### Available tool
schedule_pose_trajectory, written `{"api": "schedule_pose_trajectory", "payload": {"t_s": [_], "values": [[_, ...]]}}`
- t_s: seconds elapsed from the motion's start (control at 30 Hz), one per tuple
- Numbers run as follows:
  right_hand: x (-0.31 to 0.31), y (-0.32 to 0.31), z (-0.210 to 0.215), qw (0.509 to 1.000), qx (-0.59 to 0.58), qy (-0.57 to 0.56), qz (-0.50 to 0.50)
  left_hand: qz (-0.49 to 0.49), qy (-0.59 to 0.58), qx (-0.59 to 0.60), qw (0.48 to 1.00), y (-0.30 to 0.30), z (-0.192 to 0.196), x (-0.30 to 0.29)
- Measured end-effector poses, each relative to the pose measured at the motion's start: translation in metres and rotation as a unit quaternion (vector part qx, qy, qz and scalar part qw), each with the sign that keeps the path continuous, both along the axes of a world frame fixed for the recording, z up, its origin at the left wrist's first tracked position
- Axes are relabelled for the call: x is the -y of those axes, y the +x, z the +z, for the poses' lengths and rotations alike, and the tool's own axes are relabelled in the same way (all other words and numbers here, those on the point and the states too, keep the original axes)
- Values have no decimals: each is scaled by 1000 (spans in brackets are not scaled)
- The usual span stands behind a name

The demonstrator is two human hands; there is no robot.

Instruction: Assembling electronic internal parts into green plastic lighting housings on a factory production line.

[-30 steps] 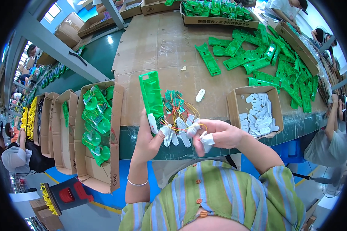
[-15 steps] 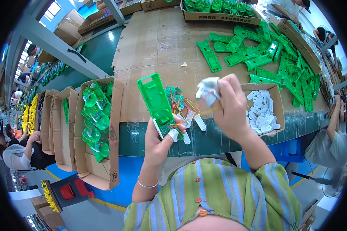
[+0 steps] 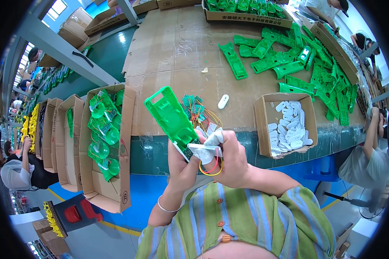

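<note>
My left hand (image 3: 180, 169) is closed around the lower end of a green plastic housing (image 3: 167, 111), tilted with its hollow side up. A white part and a bit of circuit board show at that end. Close against it, my right hand (image 3: 234, 163) pinches a small white plastic piece (image 3: 206, 149). A loop of red and yellow wire (image 3: 210, 173) hangs below the fingers. White covers sit on some fingertips. Just beyond my hands lies a bunch of green circuit boards (image 3: 193, 108) with coloured wires. A white oval piece (image 3: 223, 101) rests on the cardboard.
At the right, a cardboard box (image 3: 263, 125) holds many white oval pieces. Green housings (image 3: 285, 64) are heaped behind it. Long boxes stand at the left, one (image 3: 127, 172) with green assemblies. Another box (image 3: 246, 18) of green parts is at the back. Other people work on both sides.
My right hand has come down and left to the housing's lower end. A white oval piece now shows on the cardboard where that hand was. The housing has tilted further left.
</note>
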State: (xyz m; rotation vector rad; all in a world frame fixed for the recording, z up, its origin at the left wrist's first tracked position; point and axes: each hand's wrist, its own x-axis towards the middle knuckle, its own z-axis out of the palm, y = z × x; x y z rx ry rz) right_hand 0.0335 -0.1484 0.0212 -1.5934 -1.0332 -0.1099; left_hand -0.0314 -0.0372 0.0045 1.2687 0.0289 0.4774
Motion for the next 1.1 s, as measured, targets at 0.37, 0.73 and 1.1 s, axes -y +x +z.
{"api": "schedule_pose_trajectory", "payload": {"t_s": [0.37, 0.73, 1.1], "values": [[-1, -8, -4, 999, -20, -26, 17, 51, 140, 30, 988, -3, -14, -2], [5, 4, -5, 999, -25, 8, 22, 38, 96, -4, 995, -6, -1, -3], [-13, 18, -13, 999, 36, -34, -1, 66, 139, -66, 986, -7, 3, -9]]}}
